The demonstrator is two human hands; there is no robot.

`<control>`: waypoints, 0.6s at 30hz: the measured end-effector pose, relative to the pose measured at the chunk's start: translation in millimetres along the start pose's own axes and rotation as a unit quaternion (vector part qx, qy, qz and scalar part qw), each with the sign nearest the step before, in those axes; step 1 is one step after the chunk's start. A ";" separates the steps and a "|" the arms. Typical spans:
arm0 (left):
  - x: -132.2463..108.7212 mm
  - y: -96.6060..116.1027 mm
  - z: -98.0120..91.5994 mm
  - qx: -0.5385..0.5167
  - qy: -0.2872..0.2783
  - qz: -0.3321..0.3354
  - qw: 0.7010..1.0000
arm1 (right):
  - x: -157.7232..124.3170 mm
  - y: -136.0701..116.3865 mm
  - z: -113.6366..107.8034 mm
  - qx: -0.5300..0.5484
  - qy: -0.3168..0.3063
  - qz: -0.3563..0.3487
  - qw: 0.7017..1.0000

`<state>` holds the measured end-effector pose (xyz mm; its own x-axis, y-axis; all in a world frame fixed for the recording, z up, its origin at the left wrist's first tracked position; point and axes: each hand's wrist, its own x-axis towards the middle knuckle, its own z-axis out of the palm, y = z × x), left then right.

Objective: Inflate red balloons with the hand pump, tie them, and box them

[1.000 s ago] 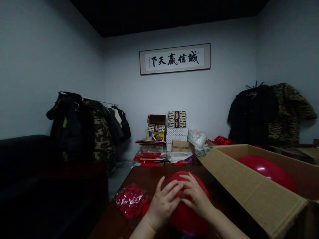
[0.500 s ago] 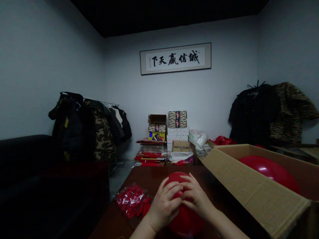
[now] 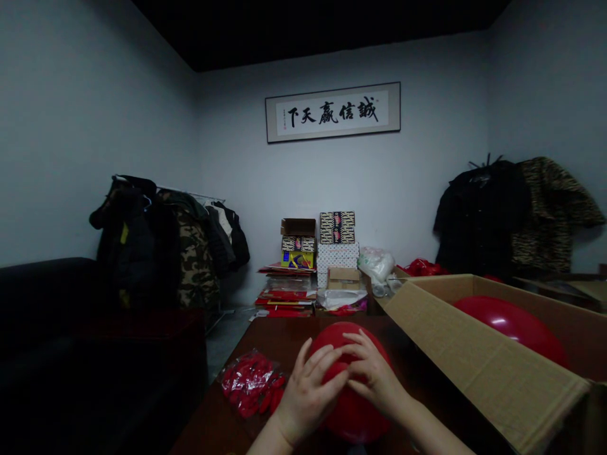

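Note:
Both of my hands are on an inflated red balloon (image 3: 353, 414) low in the middle of the view, above a dark wooden table (image 3: 284, 341). My left hand (image 3: 308, 395) presses on its left side with fingers spread. My right hand (image 3: 374, 373) grips it from the right, fingertips meeting the left hand's over the balloon's top. To the left on the table lies a clear bag of uninflated red balloons (image 3: 250, 382).
A large open cardboard box (image 3: 478, 360) at the right holds another inflated red balloon (image 3: 512, 322). Stacked boxes and red packets (image 3: 313, 265) sit at the table's far end. Coats hang on racks at left (image 3: 165, 240) and right (image 3: 516, 215). A dark sofa (image 3: 57, 328) stands at the left.
The balloon has shifted slightly between my hands, and my fingers have regripped over its top. The hands stay in about the same place.

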<state>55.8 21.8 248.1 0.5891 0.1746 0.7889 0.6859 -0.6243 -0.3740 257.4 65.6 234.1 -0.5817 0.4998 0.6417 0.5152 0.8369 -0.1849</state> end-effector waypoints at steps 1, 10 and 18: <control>1.8 -0.3 -2.8 0.009 0.004 0.015 1.000 | 0.0 0.6 0.5 0.000 0.002 -0.003 1.000; 15.3 -2.3 -13.5 0.004 -0.008 0.070 0.997 | 3.8 -3.5 -5.6 0.000 -0.042 0.026 0.999; 15.0 -4.6 -8.1 -0.031 -0.055 0.076 0.995 | 6.7 -4.9 -7.3 0.001 -0.042 0.007 0.999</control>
<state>58.0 21.2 265.5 0.7297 0.1549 0.6660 0.5595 -0.6953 -0.4512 255.6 63.3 244.7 -0.6247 0.5284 0.5750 0.5220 0.8301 -0.1958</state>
